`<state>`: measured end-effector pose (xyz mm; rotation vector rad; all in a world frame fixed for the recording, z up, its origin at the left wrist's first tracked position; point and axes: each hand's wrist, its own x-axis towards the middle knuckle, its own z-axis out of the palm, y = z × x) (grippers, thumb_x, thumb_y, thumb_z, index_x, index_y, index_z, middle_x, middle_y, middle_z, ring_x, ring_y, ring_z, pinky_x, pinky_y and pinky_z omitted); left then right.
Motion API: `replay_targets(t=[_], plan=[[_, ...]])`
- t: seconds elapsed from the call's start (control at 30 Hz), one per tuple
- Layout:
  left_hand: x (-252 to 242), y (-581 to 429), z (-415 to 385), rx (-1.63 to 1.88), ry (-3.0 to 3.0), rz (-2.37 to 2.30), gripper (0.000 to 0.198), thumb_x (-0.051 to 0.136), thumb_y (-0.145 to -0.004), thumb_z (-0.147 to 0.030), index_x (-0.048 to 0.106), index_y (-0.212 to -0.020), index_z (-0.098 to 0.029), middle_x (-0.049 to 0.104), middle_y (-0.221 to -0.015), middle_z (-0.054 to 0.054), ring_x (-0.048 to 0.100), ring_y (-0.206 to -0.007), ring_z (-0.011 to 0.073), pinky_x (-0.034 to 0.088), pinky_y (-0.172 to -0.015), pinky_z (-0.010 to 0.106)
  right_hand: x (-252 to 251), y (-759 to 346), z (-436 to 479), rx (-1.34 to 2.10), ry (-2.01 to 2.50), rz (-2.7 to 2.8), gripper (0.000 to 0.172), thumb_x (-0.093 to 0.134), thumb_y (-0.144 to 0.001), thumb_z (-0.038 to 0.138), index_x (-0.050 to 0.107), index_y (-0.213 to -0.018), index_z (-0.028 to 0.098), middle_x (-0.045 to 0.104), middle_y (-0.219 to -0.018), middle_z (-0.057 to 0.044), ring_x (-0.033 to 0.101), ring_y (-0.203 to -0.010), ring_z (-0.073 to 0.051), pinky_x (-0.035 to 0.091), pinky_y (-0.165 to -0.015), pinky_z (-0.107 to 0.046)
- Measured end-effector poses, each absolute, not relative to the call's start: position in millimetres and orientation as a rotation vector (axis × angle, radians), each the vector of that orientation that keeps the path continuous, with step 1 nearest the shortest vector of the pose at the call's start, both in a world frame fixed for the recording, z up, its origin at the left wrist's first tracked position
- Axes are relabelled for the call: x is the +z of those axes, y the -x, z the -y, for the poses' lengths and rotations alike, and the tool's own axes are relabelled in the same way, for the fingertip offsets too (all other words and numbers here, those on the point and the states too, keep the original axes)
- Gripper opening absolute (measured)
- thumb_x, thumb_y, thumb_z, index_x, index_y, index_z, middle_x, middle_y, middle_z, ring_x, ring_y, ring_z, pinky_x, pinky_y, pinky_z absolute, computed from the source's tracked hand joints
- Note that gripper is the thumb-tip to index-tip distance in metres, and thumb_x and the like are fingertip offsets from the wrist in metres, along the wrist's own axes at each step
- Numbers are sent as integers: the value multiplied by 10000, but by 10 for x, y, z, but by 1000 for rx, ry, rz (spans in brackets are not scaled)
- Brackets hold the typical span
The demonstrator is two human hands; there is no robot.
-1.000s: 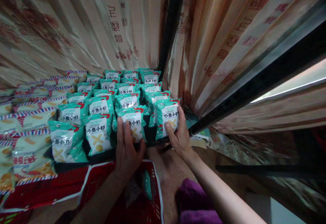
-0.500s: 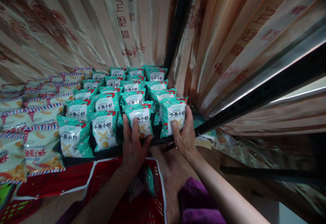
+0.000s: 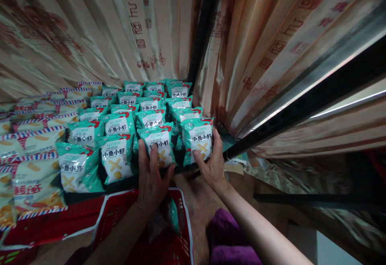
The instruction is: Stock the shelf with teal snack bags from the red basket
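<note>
Rows of teal-and-white snack bags stand on a dark shelf [image 3: 183,172]. At the right end of the front row is one snack bag [image 3: 197,138]; my right hand [image 3: 212,164] grips it, thumb across its front and fingers along its right side. Just left of it stands another snack bag [image 3: 161,140]. My left hand [image 3: 155,182] rests against that bag's front and lower edge, fingers spread, without closing round it. A third teal bag [image 3: 116,158] stands left of my left hand, apart from it.
Cream snack bags with striped edges [image 3: 37,180] fill the shelf's left side. Below the shelf is a red basket [image 3: 188,220] with a teal packet [image 3: 173,216] in it. Pale printed curtains [image 3: 169,23] hang behind, and a black metal bar [image 3: 301,108] slopes along the right.
The view has shifted slightly, so the shelf and bags sit a little further left in the picture. Both hands keep the same places on the two bags.
</note>
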<state>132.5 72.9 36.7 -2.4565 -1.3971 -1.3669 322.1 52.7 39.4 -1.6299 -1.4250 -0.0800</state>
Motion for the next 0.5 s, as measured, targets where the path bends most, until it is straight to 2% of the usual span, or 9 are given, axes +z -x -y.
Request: replay_targets(t=[0.3, 0.5], plan=[[379, -1324, -697, -1298, 2454, 1382, 918, 694, -759, -334, 151, -1470, -129, 76, -1541, 249, 147, -1414, 388, 328, -1067, 550, 401, -3224, -501, -113, 1618, 1482, 800, 564, -837, 462, 153, -1466, 188, 347, -1447, -174, 350, -1343, -319, 354, -1063, -553], [397, -1332, -694, -1288, 2441, 1377, 917, 699, -752, -312, 157, -1469, -131, 94, -1537, 250, 151, -1413, 391, 331, -1065, 553, 403, -3236, -522, -140, 1592, 1460, 726, 538, -871, 396, 163, -1462, 203, 372, -1427, -165, 363, -1338, -295, 368, -1062, -529]])
